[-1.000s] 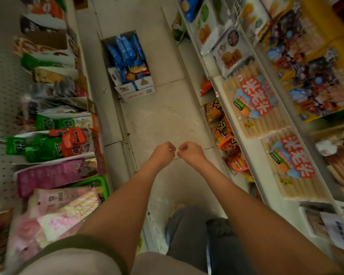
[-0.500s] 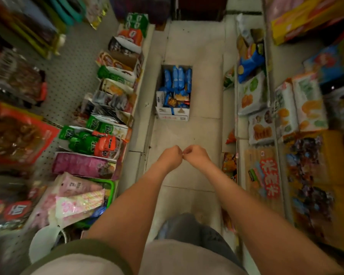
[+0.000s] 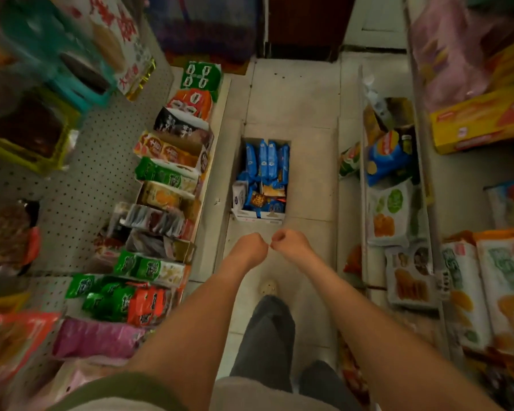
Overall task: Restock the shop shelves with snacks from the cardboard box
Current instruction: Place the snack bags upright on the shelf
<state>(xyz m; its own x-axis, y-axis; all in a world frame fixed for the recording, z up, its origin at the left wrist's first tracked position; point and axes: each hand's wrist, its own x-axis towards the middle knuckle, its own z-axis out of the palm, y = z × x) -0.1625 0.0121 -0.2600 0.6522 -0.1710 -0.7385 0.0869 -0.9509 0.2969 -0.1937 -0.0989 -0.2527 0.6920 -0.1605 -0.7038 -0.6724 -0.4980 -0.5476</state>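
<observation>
Hovering at frame centre, the left hand (image 3: 250, 247) and right hand (image 3: 290, 243) are curled into empty fists, knuckles almost touching. Neither grips anything. Just above them in the frame, the cardboard box (image 3: 258, 216) sits on the floor (image 3: 309, 179), holding blue snack packets (image 3: 266, 161) that stand upright. These are likely light, crinkly and slippery; pinch each packet at its sealed end, gently, as the contents probably crush.

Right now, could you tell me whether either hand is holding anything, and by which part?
Nothing seems held: the left hand and right hand are both curled into fists, knuckles nearly meeting, short of the cardboard box.
</observation>
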